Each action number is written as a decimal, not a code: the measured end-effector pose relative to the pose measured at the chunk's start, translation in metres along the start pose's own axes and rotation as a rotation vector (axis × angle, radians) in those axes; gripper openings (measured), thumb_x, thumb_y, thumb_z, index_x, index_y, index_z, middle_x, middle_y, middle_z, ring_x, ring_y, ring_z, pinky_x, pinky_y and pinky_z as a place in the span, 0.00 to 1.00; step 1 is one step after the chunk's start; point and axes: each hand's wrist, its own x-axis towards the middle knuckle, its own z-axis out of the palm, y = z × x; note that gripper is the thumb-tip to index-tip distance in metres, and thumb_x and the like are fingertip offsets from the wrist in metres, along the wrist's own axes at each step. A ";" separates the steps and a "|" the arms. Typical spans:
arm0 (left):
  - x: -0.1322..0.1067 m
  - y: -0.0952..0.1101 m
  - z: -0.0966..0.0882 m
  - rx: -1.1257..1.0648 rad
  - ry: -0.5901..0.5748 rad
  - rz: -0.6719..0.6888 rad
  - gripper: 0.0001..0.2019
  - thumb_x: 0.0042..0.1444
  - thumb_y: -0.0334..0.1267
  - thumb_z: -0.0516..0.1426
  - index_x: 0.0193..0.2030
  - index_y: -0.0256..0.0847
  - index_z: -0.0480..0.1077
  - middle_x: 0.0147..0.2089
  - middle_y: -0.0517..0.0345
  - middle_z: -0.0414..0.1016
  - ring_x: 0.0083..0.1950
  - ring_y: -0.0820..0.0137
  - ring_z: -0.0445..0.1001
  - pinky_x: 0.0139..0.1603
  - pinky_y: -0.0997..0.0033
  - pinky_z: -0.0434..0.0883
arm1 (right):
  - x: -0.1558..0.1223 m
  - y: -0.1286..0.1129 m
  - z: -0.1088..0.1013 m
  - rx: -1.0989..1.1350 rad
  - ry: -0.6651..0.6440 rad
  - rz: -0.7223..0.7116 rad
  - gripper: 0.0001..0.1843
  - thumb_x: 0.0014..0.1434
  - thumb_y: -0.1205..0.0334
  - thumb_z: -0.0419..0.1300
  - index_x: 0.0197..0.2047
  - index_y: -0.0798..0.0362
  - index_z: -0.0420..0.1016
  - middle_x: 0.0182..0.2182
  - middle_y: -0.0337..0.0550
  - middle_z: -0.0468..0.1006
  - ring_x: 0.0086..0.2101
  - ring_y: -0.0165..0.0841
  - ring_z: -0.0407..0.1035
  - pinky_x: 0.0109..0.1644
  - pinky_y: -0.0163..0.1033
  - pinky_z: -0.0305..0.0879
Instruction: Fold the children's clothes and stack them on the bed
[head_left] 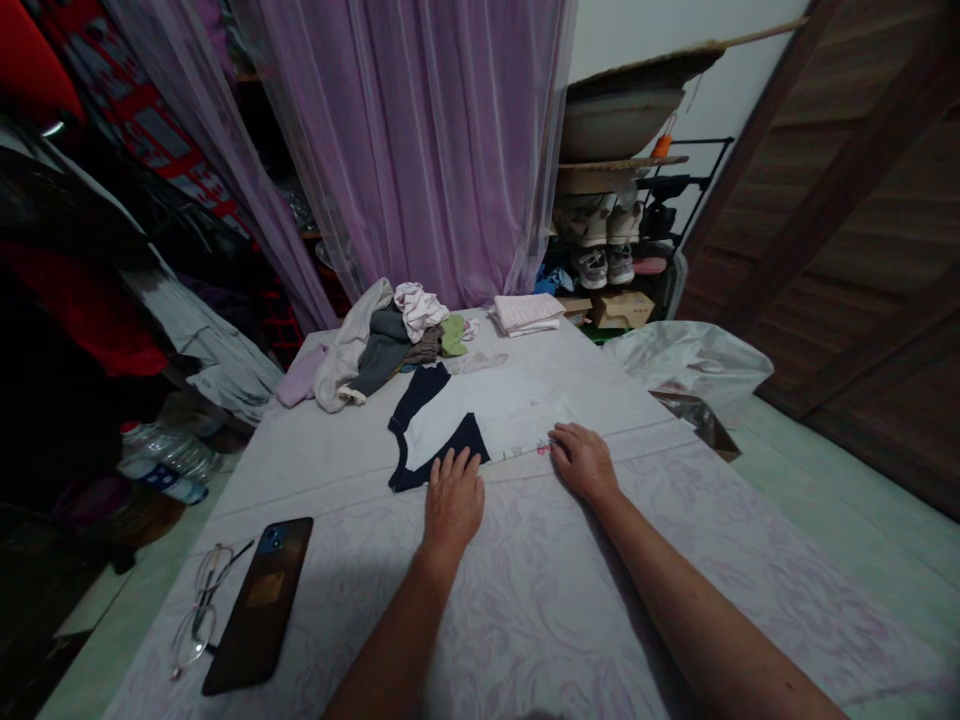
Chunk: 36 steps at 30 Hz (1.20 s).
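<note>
A white T-shirt [480, 400] with navy sleeves and a navy neckband lies spread flat on the covered bed or table, its neck toward the left. Small printed marks, some pink, show near its lower edge. My left hand [455, 497] rests palm down with its fingers stretched over the nearer navy sleeve [459, 440]. At the hem end on the right, my right hand [585, 462] lies on the near corner of the shirt, fingers slightly bent and pointing left. Its fingertips touch the cloth, and the underside of this hand is hidden.
A heap of crumpled clothes [382, 345] lies at the far left, and a folded pink cloth [527, 313] at the far edge. A phone [262, 605] and eyeglasses [196, 610] lie near left. Beyond hang purple curtains [427, 150]; a shoe rack [622, 235] stands behind right.
</note>
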 end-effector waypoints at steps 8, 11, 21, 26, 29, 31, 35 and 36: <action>0.000 -0.002 -0.001 -0.021 0.001 0.012 0.21 0.63 0.34 0.50 0.62 0.42 0.68 0.65 0.52 0.68 0.68 0.57 0.61 0.69 0.47 0.58 | 0.000 0.003 0.001 0.013 0.020 -0.002 0.16 0.59 0.63 0.53 0.46 0.51 0.79 0.50 0.48 0.78 0.53 0.41 0.69 0.60 0.50 0.59; 0.000 -0.001 -0.001 -0.021 -0.001 0.010 0.21 0.63 0.34 0.50 0.62 0.42 0.68 0.65 0.52 0.68 0.68 0.56 0.61 0.68 0.47 0.58 | 0.000 0.002 0.000 0.018 0.026 -0.002 0.15 0.59 0.63 0.54 0.45 0.51 0.79 0.50 0.48 0.78 0.52 0.41 0.69 0.59 0.50 0.60; -0.001 -0.002 0.003 -0.010 0.026 -0.006 0.20 0.63 0.35 0.51 0.61 0.43 0.68 0.64 0.54 0.69 0.68 0.59 0.61 0.69 0.49 0.58 | -0.001 0.001 -0.002 0.018 0.024 -0.017 0.16 0.58 0.64 0.53 0.45 0.52 0.79 0.50 0.49 0.78 0.53 0.43 0.68 0.59 0.50 0.60; -0.004 -0.002 0.007 0.019 0.080 -0.004 0.20 0.63 0.36 0.50 0.60 0.44 0.69 0.63 0.54 0.70 0.67 0.59 0.63 0.68 0.50 0.59 | -0.003 -0.003 -0.005 0.008 -0.012 -0.020 0.17 0.60 0.62 0.53 0.49 0.51 0.78 0.54 0.50 0.76 0.56 0.43 0.66 0.61 0.53 0.56; -0.005 -0.004 0.012 0.054 0.129 0.017 0.20 0.64 0.35 0.48 0.60 0.45 0.70 0.63 0.54 0.71 0.66 0.59 0.64 0.68 0.50 0.59 | -0.006 -0.003 -0.006 0.016 -0.036 -0.037 0.18 0.61 0.62 0.52 0.51 0.50 0.76 0.56 0.50 0.74 0.58 0.44 0.63 0.62 0.57 0.53; -0.006 -0.007 0.015 0.074 0.127 0.035 0.20 0.63 0.35 0.48 0.60 0.44 0.69 0.62 0.54 0.71 0.66 0.59 0.65 0.67 0.50 0.60 | -0.008 -0.001 -0.004 0.026 -0.032 -0.046 0.18 0.61 0.61 0.51 0.52 0.49 0.75 0.58 0.50 0.72 0.59 0.45 0.62 0.63 0.58 0.51; -0.006 -0.012 0.017 0.090 0.066 0.047 0.21 0.63 0.36 0.49 0.62 0.46 0.67 0.63 0.56 0.70 0.66 0.60 0.64 0.66 0.51 0.62 | -0.012 0.004 0.001 0.054 0.004 -0.048 0.18 0.62 0.60 0.50 0.52 0.47 0.75 0.59 0.49 0.70 0.60 0.44 0.60 0.64 0.58 0.48; -0.006 -0.013 0.016 0.091 0.054 0.049 0.21 0.63 0.37 0.49 0.62 0.47 0.67 0.64 0.56 0.69 0.67 0.61 0.63 0.66 0.51 0.61 | -0.013 0.005 0.002 0.058 0.007 -0.049 0.18 0.62 0.60 0.50 0.52 0.47 0.75 0.59 0.49 0.70 0.60 0.44 0.60 0.64 0.59 0.48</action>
